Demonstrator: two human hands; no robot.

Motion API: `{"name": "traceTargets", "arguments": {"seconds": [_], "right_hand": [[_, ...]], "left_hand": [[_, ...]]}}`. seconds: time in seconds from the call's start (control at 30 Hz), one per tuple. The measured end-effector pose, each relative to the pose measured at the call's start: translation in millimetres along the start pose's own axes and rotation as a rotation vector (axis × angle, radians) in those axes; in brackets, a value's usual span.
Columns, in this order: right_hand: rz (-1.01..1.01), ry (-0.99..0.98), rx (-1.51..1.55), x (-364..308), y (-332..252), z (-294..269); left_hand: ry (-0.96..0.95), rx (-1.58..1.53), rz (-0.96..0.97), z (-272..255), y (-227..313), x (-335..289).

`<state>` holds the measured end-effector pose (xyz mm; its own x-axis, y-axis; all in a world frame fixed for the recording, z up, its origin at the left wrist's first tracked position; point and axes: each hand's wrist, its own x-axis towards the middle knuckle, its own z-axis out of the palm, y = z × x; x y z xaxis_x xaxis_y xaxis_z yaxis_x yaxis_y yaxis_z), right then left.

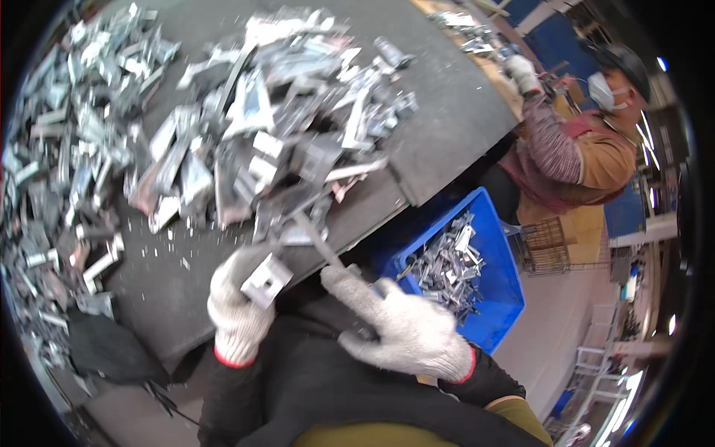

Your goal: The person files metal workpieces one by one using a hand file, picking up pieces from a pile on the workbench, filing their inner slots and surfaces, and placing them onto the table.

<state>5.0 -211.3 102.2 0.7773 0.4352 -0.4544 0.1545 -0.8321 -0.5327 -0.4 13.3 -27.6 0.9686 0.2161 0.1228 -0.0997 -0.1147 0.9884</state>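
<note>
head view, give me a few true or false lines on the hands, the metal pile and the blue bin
1. The left hand holds a small metal block. True.
2. Both hands are bare. False: both wear white knit gloves; the right hand is gloved too.
3. The right hand grips a thin tool whose tip reaches toward the metal pile. True.
4. The blue bin is empty. False: it holds a heap of metal pieces.
5. The blue bin stands on the table. False: it sits below the table's edge, to the person's right.
6. Another person in gloves works at the table's far right. True.
</note>
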Motion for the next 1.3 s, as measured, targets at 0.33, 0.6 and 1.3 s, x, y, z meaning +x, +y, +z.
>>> {"name": "traceTargets", "arguments": {"seconds": [0.33,0.6,1.3], "right_hand": [[-0.364,-0.102,0.198,45.3,30.6,42.4],[-0.522,-0.243,0.409,82.0,48.0,9.5],[-0.694,-0.312,0.662,99.0,82.1,10.3]], "left_hand": [[-0.747,0.56,0.164,133.7,192.3,113.2],[-0.726,0.58,-0.074,278.2,130.0,271.0],[-0.416,0.974,0.571,179.3,194.0,195.6]]}}
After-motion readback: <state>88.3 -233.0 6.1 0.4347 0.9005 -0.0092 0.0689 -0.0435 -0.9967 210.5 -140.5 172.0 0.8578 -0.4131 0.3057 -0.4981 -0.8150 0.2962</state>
